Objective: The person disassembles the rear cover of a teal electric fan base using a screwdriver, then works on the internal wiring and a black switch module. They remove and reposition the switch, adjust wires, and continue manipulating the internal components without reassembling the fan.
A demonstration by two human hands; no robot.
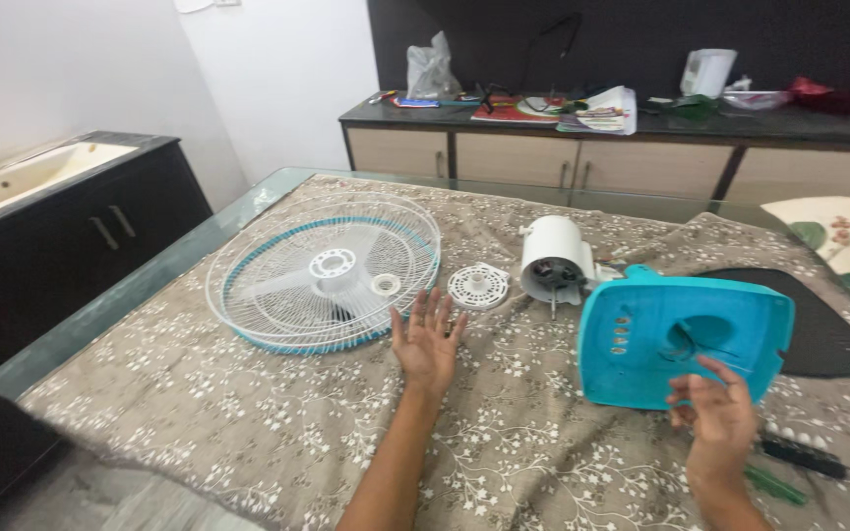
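My left hand [428, 336] is held palm up with fingers spread, over the floral cloth, just right of a round white fan grille with a teal rim [323, 271]. A small white round cap [478, 285] lies just beyond its fingertips. My right hand [717, 418] hovers with fingers apart in front of a teal fan base [683, 332], holding nothing. A white fan motor housing [554, 260] lies behind the base, its shaft pointing toward me.
The table [248, 393] has a glass edge at left. A black mat [823, 324] lies at right. A black tool [804, 457] and a green item [774, 485] sit near my right hand. A cluttered sideboard [622, 147] stands behind, a sink cabinet [61, 216] at left.
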